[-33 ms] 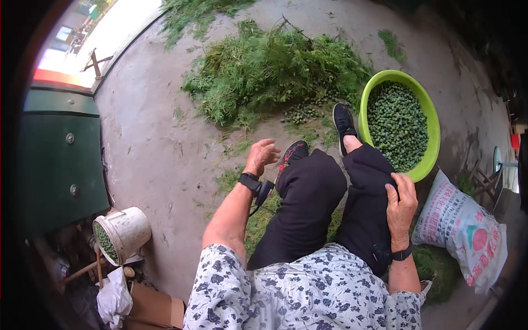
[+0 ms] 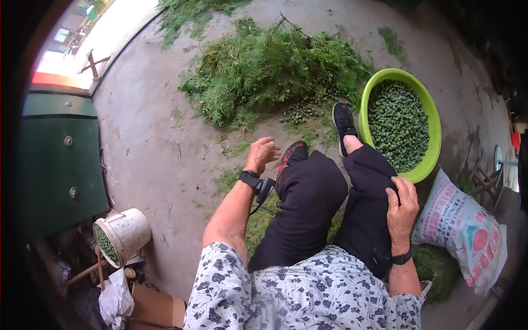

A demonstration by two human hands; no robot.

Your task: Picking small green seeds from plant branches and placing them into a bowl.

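My left hand [image 2: 262, 154] hovers over the concrete ground beside my left knee, fingers loosely curled and holding nothing; a black strap with a small device sits on its wrist. My right hand [image 2: 401, 212] rests flat on my right thigh on the black trousers, empty, with a black band on the wrist. A lime-green basin [image 2: 437, 137] full of small round green fruits stands just beyond my right foot. A big pile of leafy green branches [image 2: 269, 71] lies ahead, with a small heap of loose green fruits [image 2: 301, 113] at its near edge.
A white bucket [image 2: 129, 231] holding green fruits leans at the lower left by a cardboard box [image 2: 157, 308] and clutter. A dark green metal cabinet [image 2: 55, 165] stands at the left. A printed white sack [image 2: 462, 231] lies to my right.
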